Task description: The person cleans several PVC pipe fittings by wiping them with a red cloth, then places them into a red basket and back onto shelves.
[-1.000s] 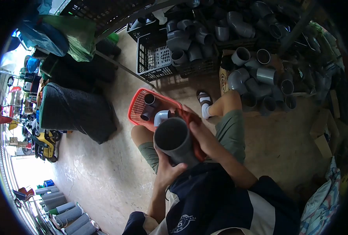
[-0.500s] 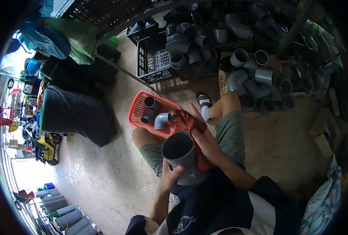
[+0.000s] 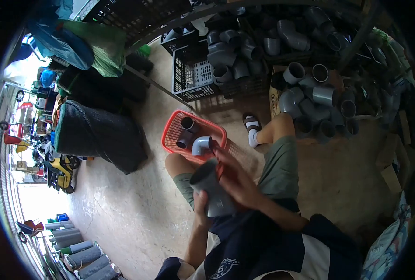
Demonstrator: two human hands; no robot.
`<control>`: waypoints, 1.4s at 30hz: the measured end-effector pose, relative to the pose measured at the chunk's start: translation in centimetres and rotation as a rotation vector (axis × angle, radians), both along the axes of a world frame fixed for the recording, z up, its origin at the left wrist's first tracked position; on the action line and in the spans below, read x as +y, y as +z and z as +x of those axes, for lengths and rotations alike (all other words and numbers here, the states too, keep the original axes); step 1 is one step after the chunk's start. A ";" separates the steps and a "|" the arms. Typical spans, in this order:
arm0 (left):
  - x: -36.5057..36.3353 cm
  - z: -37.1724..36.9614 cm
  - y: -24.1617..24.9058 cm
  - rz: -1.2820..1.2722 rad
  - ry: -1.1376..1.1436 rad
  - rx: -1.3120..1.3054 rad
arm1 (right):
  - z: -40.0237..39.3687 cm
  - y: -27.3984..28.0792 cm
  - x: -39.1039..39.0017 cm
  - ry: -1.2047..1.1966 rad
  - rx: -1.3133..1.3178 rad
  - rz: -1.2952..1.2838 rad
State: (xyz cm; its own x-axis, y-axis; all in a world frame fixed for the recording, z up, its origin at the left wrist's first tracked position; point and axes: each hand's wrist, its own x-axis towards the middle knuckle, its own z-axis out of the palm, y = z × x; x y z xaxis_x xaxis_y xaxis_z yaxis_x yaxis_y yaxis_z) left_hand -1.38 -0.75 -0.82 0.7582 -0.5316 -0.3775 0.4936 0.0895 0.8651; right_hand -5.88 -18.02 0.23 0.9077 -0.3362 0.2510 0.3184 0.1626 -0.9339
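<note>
A wide grey plastic pipe fitting (image 3: 219,198) is in front of my torso, tilted, its dark round mouth facing up and left. My left hand (image 3: 201,205) grips it from the left side, thumb on the outer wall. On its other side, my right hand (image 3: 241,182) presses a red cloth (image 3: 224,171) against the fitting; motion blurs this hand and the cloth is partly covered by it. Between my legs and beyond the hands stands a red plastic basket (image 3: 169,133). Inside it lie a light-grey elbow fitting (image 3: 201,146) and a darker pipe fitting (image 3: 188,130).
Black crates (image 3: 193,77) with grey fittings stand at the back. More elbows and fittings (image 3: 310,100) are heaped in a carton at the right. A large dark mesh roll (image 3: 95,135) lies on the left, with plastic bags (image 3: 102,51) hanging above. Mesh rolls (image 3: 83,259) sit at lower left.
My right hand and the cloth have moved along the fitting's side, and the fitting has turned and tilted slightly. The whole view has shifted a little to the right.
</note>
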 end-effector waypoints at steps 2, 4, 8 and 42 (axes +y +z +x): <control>-0.5 0.8 0.9 -0.055 0.084 0.037 | -1.3 0.6 1.3 -0.032 -0.021 -0.294; -0.3 1.4 1.9 -0.137 0.080 0.113 | -2.3 1.8 1.7 0.015 0.003 -0.395; 2.3 -2.1 -0.3 -0.109 -0.069 0.063 | 0.2 1.3 -1.7 0.134 -0.031 0.109; -1.3 -0.2 0.1 0.083 -0.178 -0.057 | 1.2 4.3 -3.7 0.052 0.078 -0.134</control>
State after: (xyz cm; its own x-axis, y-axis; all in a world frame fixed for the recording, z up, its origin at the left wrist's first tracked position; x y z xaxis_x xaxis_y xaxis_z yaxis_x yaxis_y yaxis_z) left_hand -1.55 -2.04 -0.69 0.6761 -0.6283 -0.3850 0.4453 -0.0678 0.8928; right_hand -4.64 -21.68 4.55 0.9417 -0.2561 0.2181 0.2381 0.0492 -0.9700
